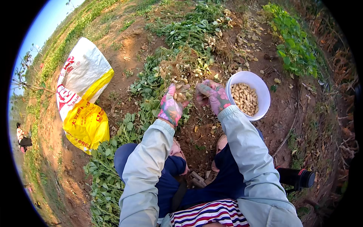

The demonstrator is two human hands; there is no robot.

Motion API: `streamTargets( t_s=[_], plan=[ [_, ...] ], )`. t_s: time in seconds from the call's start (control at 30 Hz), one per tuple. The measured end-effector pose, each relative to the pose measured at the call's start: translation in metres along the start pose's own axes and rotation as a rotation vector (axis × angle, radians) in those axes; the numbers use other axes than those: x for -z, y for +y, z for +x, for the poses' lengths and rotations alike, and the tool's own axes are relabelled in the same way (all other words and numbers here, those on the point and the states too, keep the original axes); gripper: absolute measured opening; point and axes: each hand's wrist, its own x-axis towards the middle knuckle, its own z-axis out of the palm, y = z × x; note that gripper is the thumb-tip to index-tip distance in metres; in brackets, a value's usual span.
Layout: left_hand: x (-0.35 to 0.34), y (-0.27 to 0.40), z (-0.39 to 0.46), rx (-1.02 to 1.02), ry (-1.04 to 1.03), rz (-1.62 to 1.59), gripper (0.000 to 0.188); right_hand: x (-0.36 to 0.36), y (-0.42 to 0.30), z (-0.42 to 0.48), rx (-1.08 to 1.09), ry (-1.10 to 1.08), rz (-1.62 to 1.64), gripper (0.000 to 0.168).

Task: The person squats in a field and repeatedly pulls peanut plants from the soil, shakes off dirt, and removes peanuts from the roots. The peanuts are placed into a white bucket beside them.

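My left hand (171, 107), in a pink-and-grey flowered glove, is closed around a small bunch of peanut pods (181, 93). Facing it across a narrow gap is my right hand (212, 95), gloved alike, with its fingers curled inward. Whether anything sits between those right fingertips is hidden. Close to the right wrist stands a white plastic bucket (264, 98), partly filled with loose peanuts (245, 98). Beyond both hands lie pulled peanut plants (188, 35) with roots and pods (211, 42) showing.
A white and yellow woven sack (86, 122) bearing print lies on the soil at left. More leafy plants (106, 170) run beside my left knee. At lower right is a black cylindrical flask (295, 178). Green plants (296, 42) grow at upper right. Another person (23, 137) is far left.
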Motion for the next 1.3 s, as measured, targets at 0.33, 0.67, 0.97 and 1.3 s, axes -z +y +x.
streamTargets(
  t_s=[0.33, 0.67, 0.97, 1.3],
  plan=[
    [0.008, -0.014, 0.006, 0.035, -0.219, -0.05, 0.039, -0.025, 0.026, 0.008, 0.238, 0.173, -0.682, 0.037],
    [0.01, -0.011, 0.006, 0.082, -0.019, -0.02, 0.036, -0.018, 0.034, 0.015, 0.469, 0.002, -0.84, 0.025],
    [0.002, -0.001, 0.009, -0.01, -0.06, -0.126, 0.052, -0.013, 0.037, 0.007, -0.108, -0.04, -0.298, 0.021],
    [0.001, -0.024, 0.011, 0.043, -0.109, -0.18, 0.043, -0.008, 0.072, 0.029, 0.233, 0.183, -0.795, 0.044]
  ],
)
